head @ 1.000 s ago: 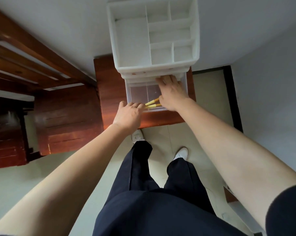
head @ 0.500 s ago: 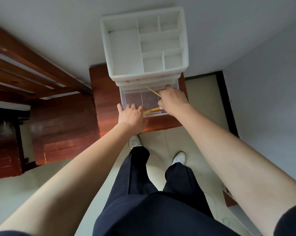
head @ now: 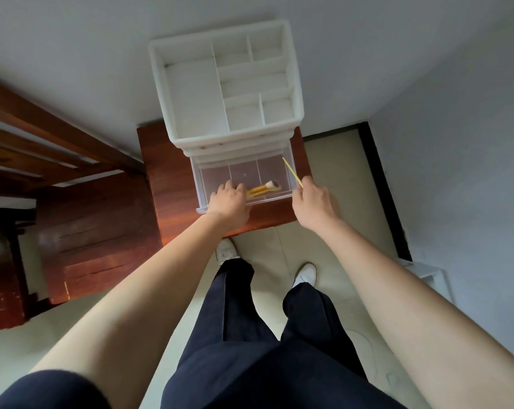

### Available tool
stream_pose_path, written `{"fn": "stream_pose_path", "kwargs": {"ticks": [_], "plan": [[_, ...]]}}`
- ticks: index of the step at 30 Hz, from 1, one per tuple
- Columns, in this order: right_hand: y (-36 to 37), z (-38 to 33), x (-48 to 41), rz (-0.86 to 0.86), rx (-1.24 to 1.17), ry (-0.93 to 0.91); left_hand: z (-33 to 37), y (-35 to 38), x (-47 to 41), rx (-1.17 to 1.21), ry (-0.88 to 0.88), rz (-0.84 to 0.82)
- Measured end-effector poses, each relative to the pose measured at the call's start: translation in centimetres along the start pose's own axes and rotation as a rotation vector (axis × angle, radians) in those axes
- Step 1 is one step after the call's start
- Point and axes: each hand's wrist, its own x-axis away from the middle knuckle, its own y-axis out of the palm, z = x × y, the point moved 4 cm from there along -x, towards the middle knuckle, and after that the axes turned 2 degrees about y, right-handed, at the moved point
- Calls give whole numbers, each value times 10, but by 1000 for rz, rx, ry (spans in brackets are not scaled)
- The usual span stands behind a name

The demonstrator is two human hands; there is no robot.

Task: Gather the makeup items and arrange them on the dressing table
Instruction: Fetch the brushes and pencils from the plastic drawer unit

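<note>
A white makeup organizer [head: 295, 84] with empty top compartments stands on a small wooden dressing table [head: 167, 178]. Its clear bottom drawer [head: 244, 172] is pulled out. Yellow-handled makeup brushes [head: 264, 187] lie in the drawer near its front. My left hand [head: 229, 200] rests at the drawer's front edge, fingers curled over the brush handles. My right hand [head: 313, 202] pinches a thin yellow stick-like brush [head: 292, 172], raised above the drawer's right side.
The table stands against a white wall [head: 427, 69]. Dark wooden furniture [head: 81, 219] is at the left. Below are tiled floor [head: 332, 172], my dark trousers and white shoes. A white object [head: 433, 278] sits on the floor at the right.
My right hand has lifted the thin yellow brush out of the drawer and moved right. My left hand shifted further over the drawer front onto the brush handles.
</note>
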Motion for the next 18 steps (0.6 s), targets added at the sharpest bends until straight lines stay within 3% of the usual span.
{"fn": "stream_pose_path", "kwargs": {"ticks": [8, 12, 15, 18], "plan": [[1, -4, 1, -2, -196, 72, 1, -33, 21, -176, 114, 90], [7, -9, 0, -49, -362, 115, -17, -40, 45, -248, -7, 109], [12, -10, -5, -27, -455, 90, -35, -37, 57, -148, -154, 126], [-3, -28, -1, 6, -455, 12, -42, -37, 60, -146, -130, 171]]}}
